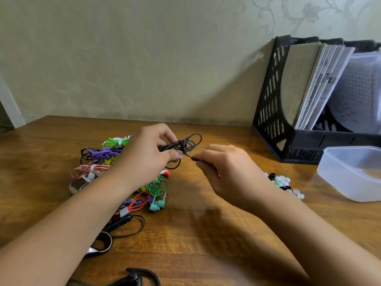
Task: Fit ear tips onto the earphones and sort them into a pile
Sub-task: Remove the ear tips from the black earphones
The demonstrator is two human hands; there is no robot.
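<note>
Wooden desk (206,234) carries all. Above it, left hand (148,155) grips the black earphone bundle (185,144); right hand (224,172) pinches its loose end. Beyond the right hand lie ear tips (282,182). Pulling hard may tighten the knot.

**Desk against a patterned wall**

I see a brown wooden desk (206,244) with visible grain, pushed against a pale greenish wall (123,58) with faint floral wallpaper at upper right. A white door or window frame (9,104) edges the far left. On the right a black file rack (274,100) holds papers. Light falls from the left; shadows lie rightward.
</note>
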